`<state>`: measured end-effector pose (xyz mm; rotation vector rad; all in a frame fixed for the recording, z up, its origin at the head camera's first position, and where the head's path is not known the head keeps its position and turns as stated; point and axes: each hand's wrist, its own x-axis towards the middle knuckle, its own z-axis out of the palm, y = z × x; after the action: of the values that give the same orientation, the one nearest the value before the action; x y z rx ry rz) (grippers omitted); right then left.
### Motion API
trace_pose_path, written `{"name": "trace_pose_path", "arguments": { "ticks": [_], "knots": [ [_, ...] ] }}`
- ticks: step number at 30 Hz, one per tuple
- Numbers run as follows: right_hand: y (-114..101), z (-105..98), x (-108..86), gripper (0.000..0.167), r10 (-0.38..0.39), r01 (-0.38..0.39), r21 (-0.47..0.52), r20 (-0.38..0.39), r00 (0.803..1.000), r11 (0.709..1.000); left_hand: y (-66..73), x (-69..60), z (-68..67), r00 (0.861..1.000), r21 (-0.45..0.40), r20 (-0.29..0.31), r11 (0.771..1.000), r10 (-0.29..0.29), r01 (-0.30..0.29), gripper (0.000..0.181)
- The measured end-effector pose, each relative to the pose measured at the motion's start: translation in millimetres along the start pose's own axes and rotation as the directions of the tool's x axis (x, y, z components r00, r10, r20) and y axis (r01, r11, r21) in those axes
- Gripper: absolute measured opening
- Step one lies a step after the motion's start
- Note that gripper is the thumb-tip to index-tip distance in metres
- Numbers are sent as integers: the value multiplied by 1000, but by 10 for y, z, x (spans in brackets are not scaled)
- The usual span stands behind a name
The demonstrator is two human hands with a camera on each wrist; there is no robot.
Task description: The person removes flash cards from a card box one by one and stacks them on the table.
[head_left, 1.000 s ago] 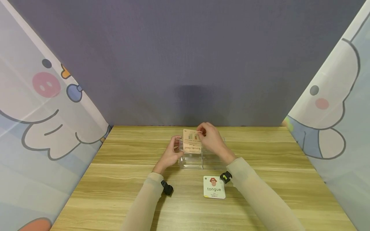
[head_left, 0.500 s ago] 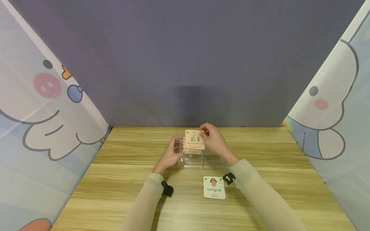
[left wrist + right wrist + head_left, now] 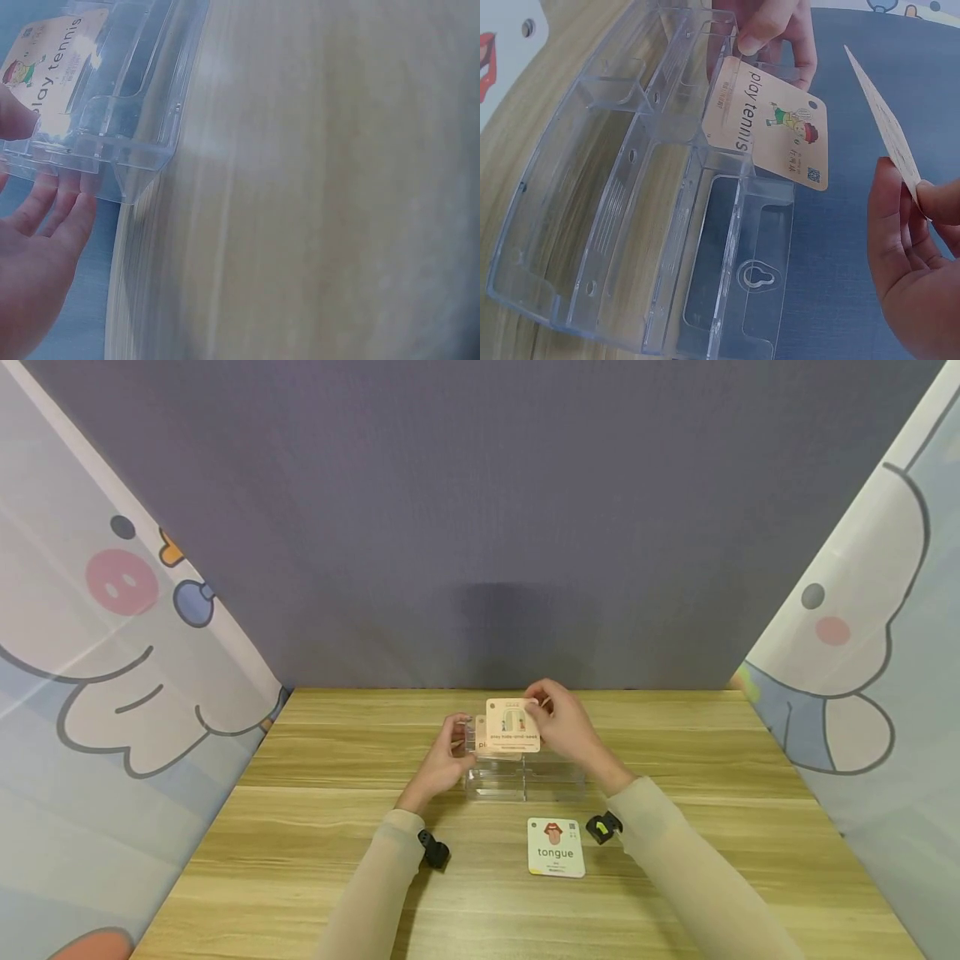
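Observation:
A clear plastic card rack with tiered compartments stands on the table. My left hand grips its left end, thumb in front and fingers behind in the left wrist view. The "play tennis" card leans in the rack's back-left compartment, near the left thumb. My right hand pinches the "play hide-and-seek" card by its upper right corner. That card is raised in front of the tennis card and hides much of it in the head view; in the right wrist view the two are apart.
A "tongue" card lies flat on the wooden table, in front of the rack. Behind the table rises a dark grey panel. Cartoon-printed curtains hang on both sides.
The right hand has drawn the hide-and-seek card rightward, away from the tennis card behind it. The left hand stays at the rack's left end, and the tongue card has not moved.

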<state>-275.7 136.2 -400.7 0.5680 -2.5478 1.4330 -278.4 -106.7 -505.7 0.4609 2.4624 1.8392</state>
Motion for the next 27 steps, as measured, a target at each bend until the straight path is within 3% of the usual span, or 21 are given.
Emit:
{"name": "trace_pose_path", "arguments": {
  "ticks": [7, 15, 27],
  "knots": [
    [-8, -63, -47, 11, 3, -3, 38, -6, 1000, 999, 28, 1, 12, 1000, -14, -4, 1000, -13, 13, 72],
    [-58, -136, -108, 14, 63, -64, 112, 16, 998, 992, 347, -119, -12, 1000, -39, 13, 999, -11, 12, 66],
    [-143, -246, -187, 15, 92, -94, 131, 24, 996, 987, 349, -114, -6, 1000, -38, 4, 999, -5, 5, 66]
  ]
}}
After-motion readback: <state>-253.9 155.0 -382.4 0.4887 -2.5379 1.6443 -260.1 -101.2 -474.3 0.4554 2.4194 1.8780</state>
